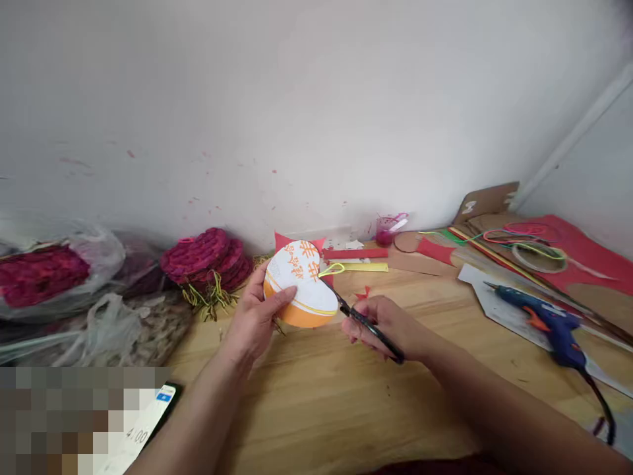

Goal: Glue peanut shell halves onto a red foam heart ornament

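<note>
My left hand [262, 307] is closed on a round white and orange card disc [297, 280] with orange characters, its thumb lying across the front. Red paper [283, 242] sticks out from behind the disc's upper edge. A small yellow-green cord loop [332, 269] shows at the disc's right side. Black scissors [368, 323] are in my right hand [378, 323], whose fingers wrap round the handles. The scissor blades point up and left and meet the disc's right edge; the tips are hard to make out.
Magenta woven rounds [205, 260] and plastic bags [106, 264] lie left. A phone [148, 422] is at lower left. On the right are a blue glue gun [554, 330], a tape roll [538, 257] and red sheets [558, 231]. A pink-stained cup [386, 231] stands by the wall.
</note>
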A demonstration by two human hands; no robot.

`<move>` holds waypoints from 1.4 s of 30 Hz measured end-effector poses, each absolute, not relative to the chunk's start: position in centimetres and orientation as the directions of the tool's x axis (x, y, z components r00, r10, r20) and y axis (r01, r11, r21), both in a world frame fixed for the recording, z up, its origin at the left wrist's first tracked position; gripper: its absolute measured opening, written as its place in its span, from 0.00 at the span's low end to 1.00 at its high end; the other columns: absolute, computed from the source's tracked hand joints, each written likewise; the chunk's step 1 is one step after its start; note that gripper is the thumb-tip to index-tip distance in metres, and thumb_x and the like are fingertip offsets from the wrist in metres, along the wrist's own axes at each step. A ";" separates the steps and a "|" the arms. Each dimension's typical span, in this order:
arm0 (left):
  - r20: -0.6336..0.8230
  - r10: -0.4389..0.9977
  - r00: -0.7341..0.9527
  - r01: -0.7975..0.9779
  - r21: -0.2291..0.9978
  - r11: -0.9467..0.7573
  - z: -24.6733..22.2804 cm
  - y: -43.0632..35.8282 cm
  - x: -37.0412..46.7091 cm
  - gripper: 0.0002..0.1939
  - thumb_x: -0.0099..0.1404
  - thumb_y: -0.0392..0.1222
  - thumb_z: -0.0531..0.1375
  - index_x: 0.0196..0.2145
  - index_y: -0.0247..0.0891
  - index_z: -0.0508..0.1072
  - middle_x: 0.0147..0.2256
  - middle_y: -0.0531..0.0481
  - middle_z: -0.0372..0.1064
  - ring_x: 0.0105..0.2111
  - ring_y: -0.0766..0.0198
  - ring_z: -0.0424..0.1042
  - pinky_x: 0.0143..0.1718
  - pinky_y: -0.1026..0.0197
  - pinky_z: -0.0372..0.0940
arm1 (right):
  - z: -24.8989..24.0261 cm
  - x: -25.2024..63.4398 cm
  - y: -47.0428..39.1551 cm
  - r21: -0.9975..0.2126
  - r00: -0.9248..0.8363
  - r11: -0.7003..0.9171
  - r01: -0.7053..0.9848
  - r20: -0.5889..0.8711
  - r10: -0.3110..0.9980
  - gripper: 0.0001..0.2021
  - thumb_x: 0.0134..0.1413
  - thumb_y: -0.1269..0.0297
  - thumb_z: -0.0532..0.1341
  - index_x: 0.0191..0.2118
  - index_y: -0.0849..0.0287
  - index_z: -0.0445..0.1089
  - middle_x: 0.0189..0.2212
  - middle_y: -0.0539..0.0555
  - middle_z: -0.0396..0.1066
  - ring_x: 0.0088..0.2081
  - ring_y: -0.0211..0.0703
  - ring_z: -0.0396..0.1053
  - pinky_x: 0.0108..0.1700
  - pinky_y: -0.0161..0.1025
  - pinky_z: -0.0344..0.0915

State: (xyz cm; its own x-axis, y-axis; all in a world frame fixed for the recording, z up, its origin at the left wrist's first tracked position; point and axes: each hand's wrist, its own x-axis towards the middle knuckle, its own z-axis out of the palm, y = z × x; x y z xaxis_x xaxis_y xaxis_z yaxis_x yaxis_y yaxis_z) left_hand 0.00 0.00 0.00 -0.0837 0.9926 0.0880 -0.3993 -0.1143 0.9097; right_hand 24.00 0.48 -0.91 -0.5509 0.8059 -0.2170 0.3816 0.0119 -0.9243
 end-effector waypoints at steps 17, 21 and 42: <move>0.058 0.993 -0.103 -0.425 0.900 -0.097 -0.2 0.0 -0.2 0.37 0.50 0.35 0.74 0.58 0.43 0.70 0.53 0.45 0.75 0.46 0.57 0.76 0.44 0.62 0.73 | -0.9 23.6 0.5 -0.913 -0.509 0.123 0.388 -0.101 0.855 0.22 0.49 0.52 0.69 0.21 0.58 0.58 0.20 0.43 0.50 0.23 0.32 0.48 0.24 0.34 0.44; 0.079 0.992 -0.102 -0.408 0.906 -0.114 -0.4 0.2 -0.2 0.36 0.51 0.36 0.73 0.57 0.44 0.71 0.54 0.46 0.74 0.48 0.57 0.76 0.46 0.62 0.73 | -1.0 23.6 0.7 -0.901 -0.488 0.149 0.407 -0.076 0.870 0.22 0.48 0.51 0.69 0.21 0.58 0.59 0.20 0.43 0.50 0.24 0.33 0.47 0.24 0.34 0.45; -0.053 0.993 0.107 -0.256 0.963 0.079 -1.0 -0.8 1.4 0.32 0.49 0.39 0.76 0.51 0.39 0.72 0.45 0.46 0.78 0.39 0.61 0.78 0.41 0.62 0.74 | -0.8 23.4 1.6 -0.988 -0.302 0.015 -0.154 0.062 0.951 0.16 0.41 0.56 0.74 0.28 0.60 0.70 0.22 0.47 0.67 0.25 0.35 0.62 0.28 0.35 0.58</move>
State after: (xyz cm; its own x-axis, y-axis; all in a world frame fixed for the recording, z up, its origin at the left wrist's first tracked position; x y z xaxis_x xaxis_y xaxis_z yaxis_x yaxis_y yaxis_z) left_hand 1.41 -0.85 -0.97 0.1071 0.9929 -0.0528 -0.2563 0.0788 0.9634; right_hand 23.43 1.64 -0.84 -0.3023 0.9512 0.0615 -0.1540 0.0150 -0.9880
